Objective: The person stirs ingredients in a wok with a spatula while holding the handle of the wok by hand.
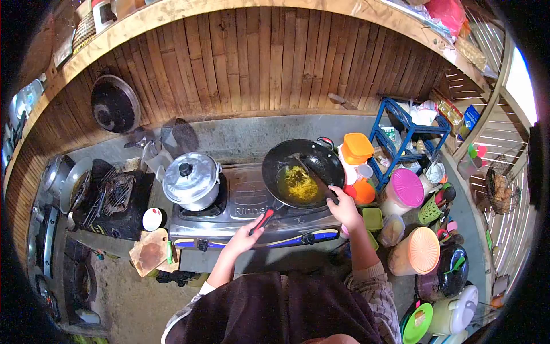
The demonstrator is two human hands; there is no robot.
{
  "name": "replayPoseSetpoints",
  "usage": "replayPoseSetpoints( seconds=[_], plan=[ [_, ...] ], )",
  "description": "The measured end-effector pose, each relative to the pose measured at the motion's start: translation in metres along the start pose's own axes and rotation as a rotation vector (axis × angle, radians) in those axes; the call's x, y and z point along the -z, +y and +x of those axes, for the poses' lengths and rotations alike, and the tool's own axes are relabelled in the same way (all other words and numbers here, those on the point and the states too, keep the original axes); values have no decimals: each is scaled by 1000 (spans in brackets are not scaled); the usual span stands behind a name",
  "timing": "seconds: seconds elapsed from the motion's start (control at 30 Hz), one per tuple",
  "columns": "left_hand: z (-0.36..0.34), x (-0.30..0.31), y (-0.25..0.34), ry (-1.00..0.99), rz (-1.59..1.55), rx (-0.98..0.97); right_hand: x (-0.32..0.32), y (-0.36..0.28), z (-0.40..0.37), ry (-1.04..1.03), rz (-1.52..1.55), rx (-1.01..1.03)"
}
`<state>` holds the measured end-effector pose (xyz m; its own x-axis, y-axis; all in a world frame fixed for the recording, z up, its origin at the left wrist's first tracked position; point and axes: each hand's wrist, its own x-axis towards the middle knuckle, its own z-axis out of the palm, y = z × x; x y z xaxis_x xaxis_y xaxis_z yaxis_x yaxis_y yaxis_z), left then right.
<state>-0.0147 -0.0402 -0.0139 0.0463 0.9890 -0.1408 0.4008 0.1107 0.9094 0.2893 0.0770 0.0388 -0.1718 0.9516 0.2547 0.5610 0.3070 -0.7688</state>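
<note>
A black wok (329, 166) sits on the right side of the silver two-burner stove (243, 189), with yellow shredded food (302, 184) in liquid at its bottom. My left hand (247, 236) is closed around the wok's red and black handle (262, 222). My right hand (344, 207) grips the dark handle of a spatula (315, 176), whose blade reaches into the wok near the yellow food. On the left burner stands a lidded silver pot (191, 186), apart from both hands.
Left of the stove are a wooden cutting board (150, 252) with a green-handled knife (169, 252) and a charcoal grill (117, 192). To the right stand an orange container (357, 148), a blue rack (401, 114), a pink-lidded tub (405, 188) and a peach canister (415, 252).
</note>
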Motion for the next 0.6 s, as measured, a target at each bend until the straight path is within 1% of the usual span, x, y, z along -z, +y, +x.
replayPoseSetpoints(
  seconds=[0.07, 0.1, 0.17, 0.2, 0.27, 0.4, 0.47, 0.5, 0.57, 0.6],
  plan=[
    [16, -8, -36, 186, 131, -516, 0, -3, 2, 32, -112, 160],
    [12, -7, -30, 188, 128, -515, 0, -3, 2, 29, -114, 161],
    [1, 0, -7, 31, 35, -168, 3, -4, 2, -10, -189, 139],
    [0, 0, -4, 33, 32, -168, 7, -7, 0, -12, -192, 141],
    [-2, 0, -1, 50, 42, -186, 17, -17, -5, -95, -235, 15],
    [0, -1, -5, 32, 14, -147, 34, -10, -16, -131, -178, 10],
    [5, -4, -16, 108, 57, -331, 42, -2, -22, -115, -199, 116],
    [3, -2, -10, 108, 55, -329, 47, -5, -24, -118, -200, 115],
    [-2, 3, 3, 17, 44, -103, 60, -15, -34, -101, -262, 138],
    [-5, 5, 10, 13, 44, -101, 68, -23, -39, -101, -262, 134]
  ],
)
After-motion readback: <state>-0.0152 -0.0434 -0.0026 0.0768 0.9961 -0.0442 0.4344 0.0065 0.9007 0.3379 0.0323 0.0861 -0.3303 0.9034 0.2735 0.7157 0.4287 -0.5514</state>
